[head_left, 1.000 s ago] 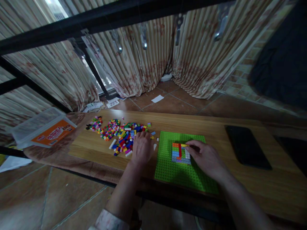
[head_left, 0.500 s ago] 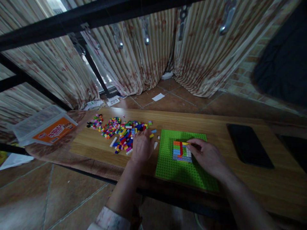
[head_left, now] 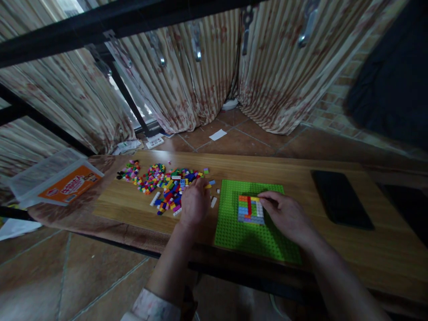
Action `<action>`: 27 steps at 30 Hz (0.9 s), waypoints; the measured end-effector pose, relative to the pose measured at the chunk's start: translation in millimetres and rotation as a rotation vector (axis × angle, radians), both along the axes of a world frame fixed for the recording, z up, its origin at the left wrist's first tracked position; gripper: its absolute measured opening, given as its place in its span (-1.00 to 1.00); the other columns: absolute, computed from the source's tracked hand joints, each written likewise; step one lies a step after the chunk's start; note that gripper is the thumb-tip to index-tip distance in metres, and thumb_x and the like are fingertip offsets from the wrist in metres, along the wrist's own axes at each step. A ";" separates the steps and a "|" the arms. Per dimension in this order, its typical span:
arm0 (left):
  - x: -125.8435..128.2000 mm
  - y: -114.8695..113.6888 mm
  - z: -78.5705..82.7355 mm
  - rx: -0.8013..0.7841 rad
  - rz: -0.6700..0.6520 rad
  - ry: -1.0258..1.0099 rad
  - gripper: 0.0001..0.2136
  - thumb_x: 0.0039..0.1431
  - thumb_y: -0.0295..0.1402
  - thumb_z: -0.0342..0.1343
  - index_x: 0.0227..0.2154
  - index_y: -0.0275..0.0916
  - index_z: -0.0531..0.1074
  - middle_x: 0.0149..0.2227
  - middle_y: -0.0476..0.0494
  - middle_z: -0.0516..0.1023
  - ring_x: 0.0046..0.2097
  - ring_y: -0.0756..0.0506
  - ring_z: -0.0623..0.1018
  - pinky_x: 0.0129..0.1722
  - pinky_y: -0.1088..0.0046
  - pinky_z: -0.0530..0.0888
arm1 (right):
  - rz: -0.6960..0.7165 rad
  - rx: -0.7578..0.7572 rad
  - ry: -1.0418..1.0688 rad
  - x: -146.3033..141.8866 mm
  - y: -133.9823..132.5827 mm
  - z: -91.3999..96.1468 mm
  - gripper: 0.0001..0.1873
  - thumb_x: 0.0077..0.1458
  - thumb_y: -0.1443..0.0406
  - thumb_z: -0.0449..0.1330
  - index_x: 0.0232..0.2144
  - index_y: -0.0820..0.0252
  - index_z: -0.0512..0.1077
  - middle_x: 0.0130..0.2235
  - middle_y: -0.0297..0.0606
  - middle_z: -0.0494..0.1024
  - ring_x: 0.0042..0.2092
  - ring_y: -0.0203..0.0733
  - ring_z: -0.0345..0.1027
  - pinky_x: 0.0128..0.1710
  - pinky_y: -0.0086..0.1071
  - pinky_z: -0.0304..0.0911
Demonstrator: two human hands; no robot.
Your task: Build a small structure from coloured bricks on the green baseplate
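My left hand is over the right side of a pile of loose toy bricks. Its fingers are curled down among the bricks, and whatever they hold is hidden behind the hand. On the green baseplate lies a flat patch of joined bricks in orange, green, blue, grey and white, with a red strip across it. My right hand reaches in from the right, thumb and finger closed at a yellow brick on the patch's far right corner.
A dark phone-like slab lies right of the baseplate on the wooden table. A clear plastic box with an orange label stands at the left. A few single bricks sit between pile and baseplate. Striped curtains hang behind.
The whole view has shifted slightly, so things appear a little further left. My left hand stays at the pile, and my right fingers remain at the patch's corner.
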State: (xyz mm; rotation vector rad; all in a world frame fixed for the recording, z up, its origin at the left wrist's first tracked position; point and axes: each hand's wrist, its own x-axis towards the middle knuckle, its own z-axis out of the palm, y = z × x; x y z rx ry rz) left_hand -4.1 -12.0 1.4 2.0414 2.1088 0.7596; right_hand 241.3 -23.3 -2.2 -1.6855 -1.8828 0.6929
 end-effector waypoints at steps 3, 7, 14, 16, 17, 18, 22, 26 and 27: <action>1.3 0.6 -1.3 0.036 -0.016 -0.118 -0.89 0.13 -0.52 0.05 -0.32 -0.22 0.44 -0.31 -0.09 0.57 -0.32 -0.05 0.52 -0.30 0.49 0.39 | -0.036 0.019 -0.006 1.1 0.9 -1.2 -0.66 0.14 0.17 0.01 -0.25 0.13 0.55 -0.34 -0.25 0.62 -0.36 -0.16 0.44 -0.31 -0.30 0.28; 6.0 0.6 -2.9 0.046 -0.050 -0.242 -0.89 0.17 -0.46 0.05 -0.33 -0.24 0.49 -0.33 -0.09 0.57 -0.35 -0.01 0.51 -0.33 0.52 0.39 | -0.067 0.044 0.001 2.3 1.9 0.1 -0.66 0.15 0.17 0.01 -0.27 0.13 0.56 -0.33 -0.23 0.62 -0.34 -0.14 0.46 -0.28 -0.29 0.29; 16.1 -5.0 -6.2 0.074 -0.179 -0.372 -0.85 0.25 -0.36 0.06 -0.27 -0.22 0.55 -0.34 -0.08 0.58 -0.32 -0.02 0.53 -0.27 0.51 0.42 | -0.185 0.029 0.081 2.7 1.4 7.2 -0.65 0.14 0.12 0.03 -0.27 0.15 0.56 -0.29 -0.19 0.64 -0.28 -0.11 0.49 -0.22 -0.27 0.31; 20.0 -7.7 -4.9 0.068 -0.208 -0.407 -0.84 0.26 -0.35 0.06 -0.27 -0.22 0.55 -0.32 -0.09 0.58 -0.29 -0.03 0.54 -0.24 0.49 0.44 | -0.207 0.040 0.125 2.8 1.5 7.2 -0.66 0.13 0.12 0.05 -0.27 0.14 0.56 -0.27 -0.19 0.64 -0.26 -0.11 0.49 -0.19 -0.25 0.32; 22.1 -9.1 -3.9 0.072 -0.216 -0.418 -0.84 0.26 -0.36 0.06 -0.26 -0.21 0.55 -0.31 -0.10 0.58 -0.28 -0.03 0.54 -0.23 0.48 0.45 | -0.214 0.049 0.148 2.8 1.6 6.8 -0.67 0.13 0.11 0.06 -0.27 0.14 0.55 -0.27 -0.19 0.64 -0.25 -0.10 0.50 -0.18 -0.24 0.32; 24.3 -10.5 -2.8 0.079 -0.225 -0.427 -0.84 0.26 -0.38 0.06 -0.25 -0.21 0.55 -0.30 -0.10 0.58 -0.27 -0.03 0.54 -0.22 0.47 0.46 | -0.218 0.056 0.170 2.7 1.6 6.4 -0.67 0.12 0.11 0.08 -0.27 0.14 0.55 -0.27 -0.19 0.64 -0.24 -0.10 0.50 -0.17 -0.23 0.32; 33.2 -16.3 0.1 0.089 -0.290 -0.466 -0.81 0.24 -0.46 0.03 -0.18 -0.18 0.53 -0.24 -0.09 0.57 -0.20 -0.04 0.55 -0.14 0.43 0.48 | -0.206 0.085 0.274 -0.3 0.5 5.7 -0.68 0.11 0.09 0.11 -0.28 0.15 0.55 -0.27 -0.18 0.64 -0.24 -0.09 0.49 -0.17 -0.22 0.33; 42.3 -21.5 -0.8 0.090 -0.346 -0.548 -0.78 0.22 -0.45 0.06 -0.11 -0.18 0.49 -0.16 -0.11 0.59 -0.11 -0.08 0.56 -0.05 0.35 0.50 | -0.113 0.123 0.358 -7.9 -3.1 8.6 -0.68 0.11 0.08 0.14 -0.25 0.14 0.54 -0.21 -0.19 0.63 -0.17 -0.10 0.48 -0.17 -0.24 0.34; 44.4 -22.5 -1.2 0.086 -0.354 -0.565 -0.77 0.22 -0.45 0.07 -0.09 -0.18 0.48 -0.15 -0.12 0.59 -0.11 -0.08 0.56 -0.04 0.34 0.51 | -0.079 0.128 0.364 -9.9 -4.2 9.6 -0.68 0.12 0.08 0.14 -0.23 0.14 0.54 -0.21 -0.20 0.62 -0.18 -0.11 0.47 -0.18 -0.25 0.34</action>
